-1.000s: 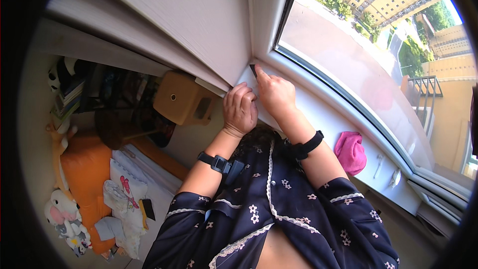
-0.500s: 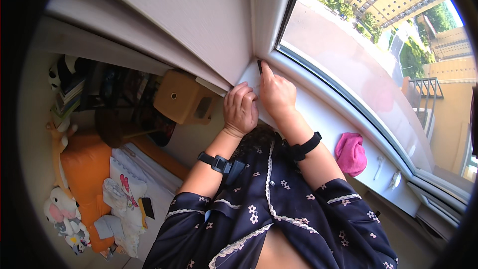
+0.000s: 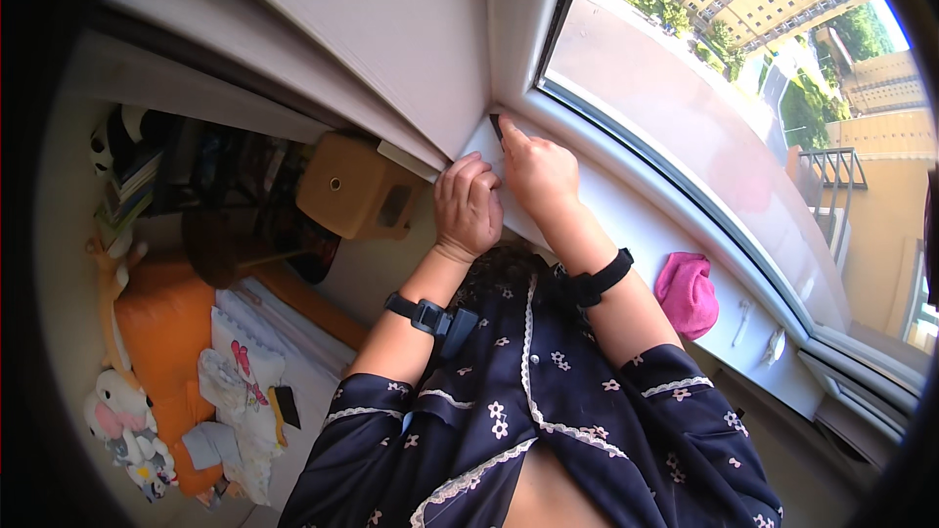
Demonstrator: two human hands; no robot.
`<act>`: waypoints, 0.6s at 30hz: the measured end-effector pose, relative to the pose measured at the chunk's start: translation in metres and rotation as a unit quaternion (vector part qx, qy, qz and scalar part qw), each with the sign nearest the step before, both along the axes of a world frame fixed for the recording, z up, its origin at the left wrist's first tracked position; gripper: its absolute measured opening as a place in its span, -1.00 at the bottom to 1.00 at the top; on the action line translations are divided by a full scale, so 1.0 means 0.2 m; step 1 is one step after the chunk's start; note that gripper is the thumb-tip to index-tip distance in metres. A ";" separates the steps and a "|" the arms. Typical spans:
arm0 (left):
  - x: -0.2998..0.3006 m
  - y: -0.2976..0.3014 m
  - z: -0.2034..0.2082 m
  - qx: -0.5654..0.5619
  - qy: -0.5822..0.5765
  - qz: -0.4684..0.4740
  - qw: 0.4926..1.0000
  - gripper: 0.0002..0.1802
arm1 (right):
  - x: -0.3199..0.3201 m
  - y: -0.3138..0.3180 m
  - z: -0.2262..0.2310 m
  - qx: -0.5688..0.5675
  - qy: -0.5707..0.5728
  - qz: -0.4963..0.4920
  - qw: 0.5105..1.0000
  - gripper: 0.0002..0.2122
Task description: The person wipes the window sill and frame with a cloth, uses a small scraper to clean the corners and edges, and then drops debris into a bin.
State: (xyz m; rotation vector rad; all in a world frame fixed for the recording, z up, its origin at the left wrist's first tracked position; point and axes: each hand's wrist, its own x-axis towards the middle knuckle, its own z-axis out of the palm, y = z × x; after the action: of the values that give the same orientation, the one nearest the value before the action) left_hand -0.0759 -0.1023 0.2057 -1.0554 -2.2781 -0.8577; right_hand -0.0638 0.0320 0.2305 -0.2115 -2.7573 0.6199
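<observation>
My right hand (image 3: pixel 541 171) is closed, its index finger stretched forward along a small flat black piece (image 3: pixel 496 127). That piece touches the white windowsill (image 3: pixel 626 225) at the corner between window frame and wall panel; most of it is hidden under the finger, and I cannot tell its kind. Close beside it, my left hand (image 3: pixel 468 200) has its fingers bent over the near edge of the sill, palm hidden. Both wrists wear black straps.
A crumpled pink cloth (image 3: pixel 687 293) lies farther right on the sill, near small white items (image 3: pixel 773 345). The window pane (image 3: pixel 685 108) rises along the right. Down left stand a tan stool (image 3: pixel 352 186) and a bed (image 3: pixel 161 318) with clothes and plush toys.
The black piece and my right fingertip have shifted slightly left and up, with the piece now more tilted. My left hand keeps its place at the sill's edge. The whole view has shifted slightly.
</observation>
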 end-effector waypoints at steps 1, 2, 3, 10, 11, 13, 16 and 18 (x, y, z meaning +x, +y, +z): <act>0.01 0.00 0.00 -0.005 -0.005 0.002 1.000 -0.87 | 0.01 0.00 -0.02 0.000 0.002 0.005 1.000 -0.57; 0.01 -0.01 0.00 -0.010 -0.010 0.004 1.000 -0.87 | 0.01 0.00 -0.01 -0.001 0.005 0.011 1.000 -0.58; 0.00 0.00 0.00 -0.010 -0.009 0.004 1.000 -0.87 | 0.00 -0.01 -0.01 -0.001 0.006 0.011 1.000 -0.58; 0.01 0.00 0.00 -0.002 -0.010 -0.002 1.000 -0.87 | 0.01 -0.01 0.01 -0.001 -0.023 -0.020 1.000 -0.65; 0.01 0.00 0.00 -0.003 -0.010 0.000 1.000 -0.87 | 0.00 -0.01 0.01 -0.001 -0.020 0.004 1.000 -0.59; 0.01 -0.01 0.00 -0.004 -0.009 0.001 1.000 -0.87 | 0.00 -0.02 0.01 -0.003 -0.027 -0.014 1.000 -0.59; 0.00 0.00 0.01 -0.001 -0.012 -0.004 1.000 -0.90 | -0.01 -0.03 0.02 0.003 -0.036 -0.043 0.998 -0.59; 0.01 0.00 0.01 0.001 -0.018 -0.005 1.000 -0.92 | -0.01 -0.03 0.00 0.010 -0.041 -0.051 0.998 -0.59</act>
State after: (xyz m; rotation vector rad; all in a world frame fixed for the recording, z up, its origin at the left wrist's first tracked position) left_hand -0.0744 -0.1023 0.2073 -1.0595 -2.3015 -0.8901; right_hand -0.0656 0.0262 0.2313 -0.3794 -2.8092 0.5680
